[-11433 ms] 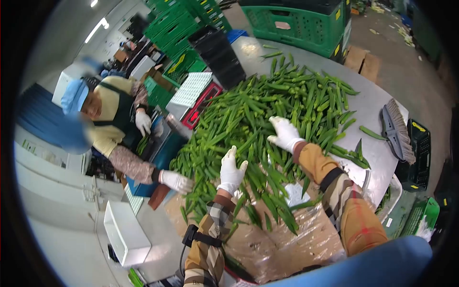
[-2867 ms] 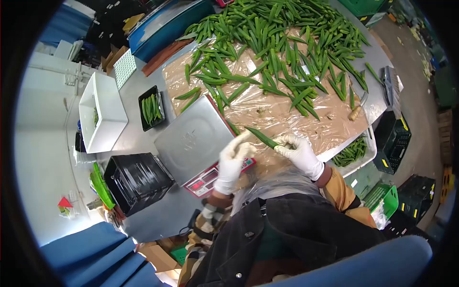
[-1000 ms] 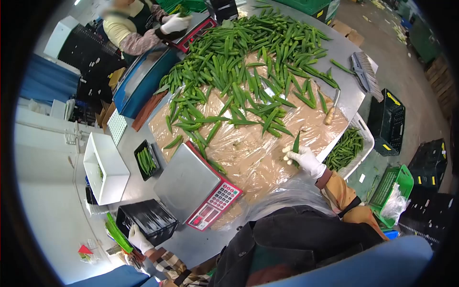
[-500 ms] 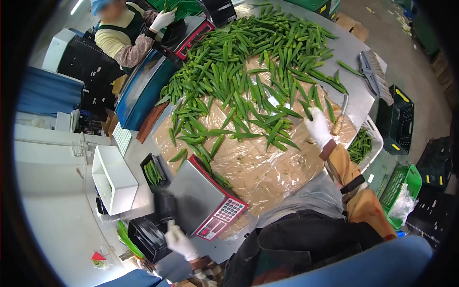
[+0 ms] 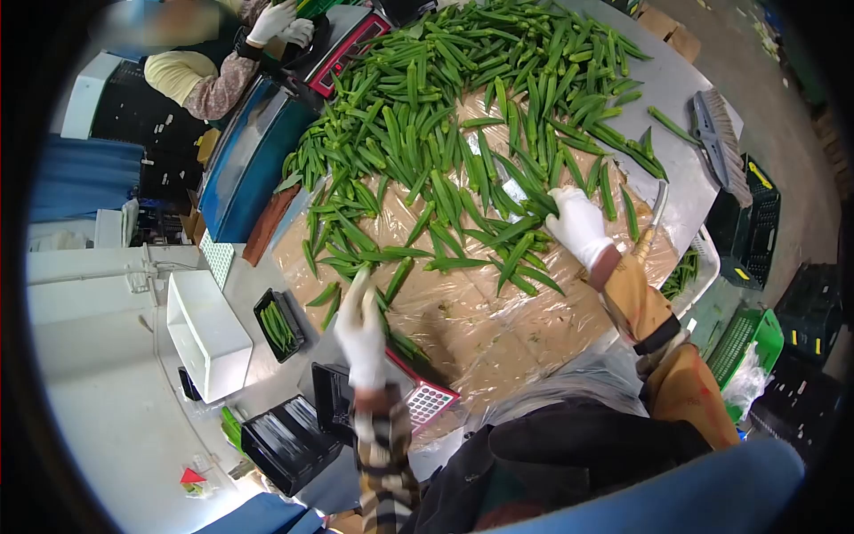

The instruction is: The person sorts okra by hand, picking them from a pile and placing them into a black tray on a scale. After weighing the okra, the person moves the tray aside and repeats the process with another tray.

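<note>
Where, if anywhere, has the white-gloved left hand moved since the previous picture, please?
Yes, the left hand moved away from the black plastic tray stack, toward the green okra pods.

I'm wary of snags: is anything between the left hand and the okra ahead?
Nothing visible is. The left hand has its fingertips at the near edge of the loose okra; whether they touch is unclear. The scale lies beneath the hand, a black tray by the wrist.
</note>
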{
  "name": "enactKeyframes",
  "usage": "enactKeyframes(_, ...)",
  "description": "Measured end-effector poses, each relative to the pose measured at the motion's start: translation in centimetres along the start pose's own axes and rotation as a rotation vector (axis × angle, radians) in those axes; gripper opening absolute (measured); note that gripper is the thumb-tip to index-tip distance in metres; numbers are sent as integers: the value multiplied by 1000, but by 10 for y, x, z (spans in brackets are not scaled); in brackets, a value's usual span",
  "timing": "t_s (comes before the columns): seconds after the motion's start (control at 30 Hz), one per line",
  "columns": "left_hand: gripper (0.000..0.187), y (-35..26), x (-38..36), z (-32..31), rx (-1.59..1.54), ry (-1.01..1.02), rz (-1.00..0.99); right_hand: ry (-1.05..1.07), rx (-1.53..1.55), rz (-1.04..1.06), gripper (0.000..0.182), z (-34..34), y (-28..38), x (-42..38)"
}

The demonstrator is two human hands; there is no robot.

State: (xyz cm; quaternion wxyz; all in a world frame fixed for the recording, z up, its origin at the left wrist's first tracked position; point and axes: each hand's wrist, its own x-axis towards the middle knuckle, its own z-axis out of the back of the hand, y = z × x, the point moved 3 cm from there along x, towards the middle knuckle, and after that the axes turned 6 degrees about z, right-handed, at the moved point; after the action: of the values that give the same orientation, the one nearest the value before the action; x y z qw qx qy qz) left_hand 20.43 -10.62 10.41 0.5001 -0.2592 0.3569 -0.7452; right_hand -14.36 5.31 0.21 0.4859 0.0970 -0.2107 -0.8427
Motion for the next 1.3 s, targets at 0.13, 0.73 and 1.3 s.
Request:
enactKeyframes(0.13, 30, 43, 87, -94, 163, 48, -90, 83, -24, -8, 45, -35, -7, 19)
enactKeyframes(0.73, 38, 40, 19, -153, 725, 443, -402, 387, -100, 407, 25, -27, 39, 37)
enactKeyframes(1.3, 36, 5, 45, -120, -372, 429, 403, 177, 336, 72, 35, 2, 17, -34)
